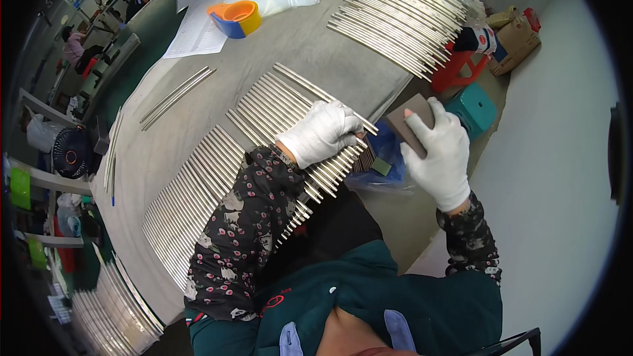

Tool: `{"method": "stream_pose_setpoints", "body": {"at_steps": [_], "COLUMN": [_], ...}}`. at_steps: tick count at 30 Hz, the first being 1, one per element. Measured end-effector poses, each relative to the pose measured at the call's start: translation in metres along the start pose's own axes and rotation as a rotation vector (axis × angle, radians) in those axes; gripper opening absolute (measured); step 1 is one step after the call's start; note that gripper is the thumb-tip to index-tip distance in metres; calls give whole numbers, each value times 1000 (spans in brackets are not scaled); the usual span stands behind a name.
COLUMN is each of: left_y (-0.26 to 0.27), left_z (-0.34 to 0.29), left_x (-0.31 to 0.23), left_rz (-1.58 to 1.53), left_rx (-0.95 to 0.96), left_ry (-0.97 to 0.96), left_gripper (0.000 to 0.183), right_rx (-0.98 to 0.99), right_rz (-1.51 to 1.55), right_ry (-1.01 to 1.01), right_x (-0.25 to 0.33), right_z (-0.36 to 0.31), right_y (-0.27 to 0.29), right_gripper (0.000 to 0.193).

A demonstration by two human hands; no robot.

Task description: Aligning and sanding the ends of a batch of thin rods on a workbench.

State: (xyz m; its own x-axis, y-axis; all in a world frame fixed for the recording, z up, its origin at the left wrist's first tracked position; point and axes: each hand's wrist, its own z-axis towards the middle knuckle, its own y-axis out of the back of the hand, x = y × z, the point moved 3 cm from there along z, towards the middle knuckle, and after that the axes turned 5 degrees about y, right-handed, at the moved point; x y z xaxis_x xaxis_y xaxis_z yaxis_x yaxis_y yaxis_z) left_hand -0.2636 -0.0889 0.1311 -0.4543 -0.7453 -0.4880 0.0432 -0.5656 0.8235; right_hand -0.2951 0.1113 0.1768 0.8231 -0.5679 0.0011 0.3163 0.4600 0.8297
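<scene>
While one brown block [403, 130] sits gripped in the right hand [440, 151], at its eleven o'clock, the left hand [321, 133] curls over the metal rods [267, 105]; I cannot tell whether it grips any. Those rods, too many to count, spread from its six round to eleven o'clock on a grey table [165, 151]. One red stool [448, 80] and one teal stool [475, 111] stand toward the right hand's one o'clock.
</scene>
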Motion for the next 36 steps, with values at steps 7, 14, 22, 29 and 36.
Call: {"method": "stream_pose_setpoints", "body": {"at_steps": [7,14,22,29,36], "left_y": [-1,0,14,14,15], "left_z": [1,0,0,-9,-13], "left_x": [4,1,-12,1,-1], "left_rz": [-18,-32,229,283,290], "left_rx": [25,-25,-238,-80,-150], "left_ry": [31,-25,20,156,157], "left_gripper": [16,20,25,26,22], "right_rx": [25,59,-24,69,78], "right_rz": [-30,173,213,253,365], "right_ry": [-53,51,-122,-32,63], "right_x": [4,7,-14,0,11], "right_z": [-3,-12,-36,-39,-28], "right_y": [-4,-3,-12,-21,-25], "right_gripper": [52,47,50,50,50]}}
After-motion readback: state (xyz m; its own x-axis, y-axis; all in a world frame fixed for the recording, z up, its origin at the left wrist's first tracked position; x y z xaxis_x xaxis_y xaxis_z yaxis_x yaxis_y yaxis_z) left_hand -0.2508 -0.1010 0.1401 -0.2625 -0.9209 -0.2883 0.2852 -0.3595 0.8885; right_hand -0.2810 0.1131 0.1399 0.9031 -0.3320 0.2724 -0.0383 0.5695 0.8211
